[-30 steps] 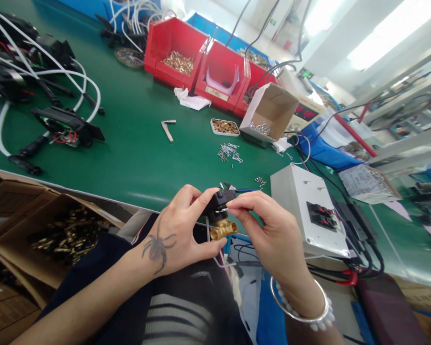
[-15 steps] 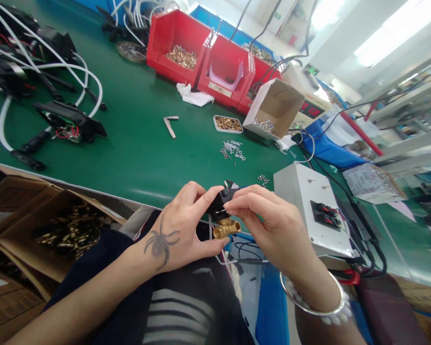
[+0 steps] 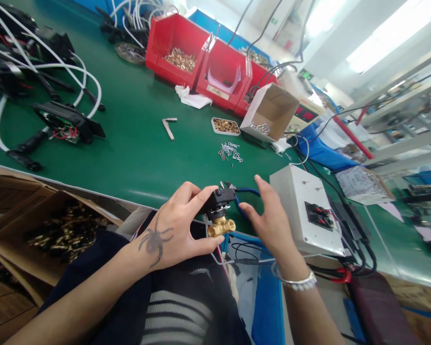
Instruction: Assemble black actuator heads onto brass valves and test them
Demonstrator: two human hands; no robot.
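While the brass-and-black fitting (image 3: 220,210), just six o'clock of the head view's centre, was pinched in the left hand (image 3: 177,223), the right hand's fingers were spread at its three o'clock. Likely heavyish, rigid, slick, it was judged best gripped round the brass body (image 3: 221,227).

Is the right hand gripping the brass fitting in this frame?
No, the right hand is apart from the brass fitting, thumb and forefinger spread, while the left hand holds it.
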